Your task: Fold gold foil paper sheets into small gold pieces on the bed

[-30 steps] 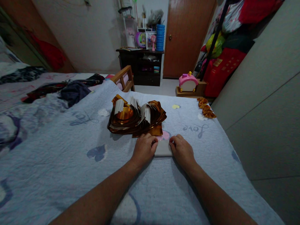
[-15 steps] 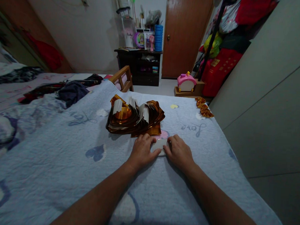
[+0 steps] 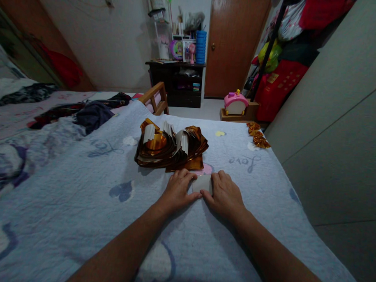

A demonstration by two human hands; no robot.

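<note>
A small white paper piece [image 3: 202,183] lies on the bed cover between my hands. My left hand [image 3: 177,190] holds its left edge, with the thumb along the near edge. On the opposite side my right hand [image 3: 227,192] grips the right edge, and the two thumb tips almost meet at the near side. Just beyond my left hand sits a loose stack of gold foil paper [image 3: 191,162], curled into rolls, with white backs showing. Several folded gold foil pieces [image 3: 258,137] rest in a row at the bed's far right corner.
A pale blue quilt [image 3: 80,211] with heart and "Love" prints covers the bed. Rumpled clothes [image 3: 94,116] lie at the left. A wooden chair [image 3: 157,96] stands past the far edge, and a pink toy [image 3: 235,103] is beyond the far right. A light cabinet [image 3: 336,134] borders the right side.
Both thumbs have shifted toward the near edge of the paper and closer to each other. More of its white face shows now. The view has moved slightly.
</note>
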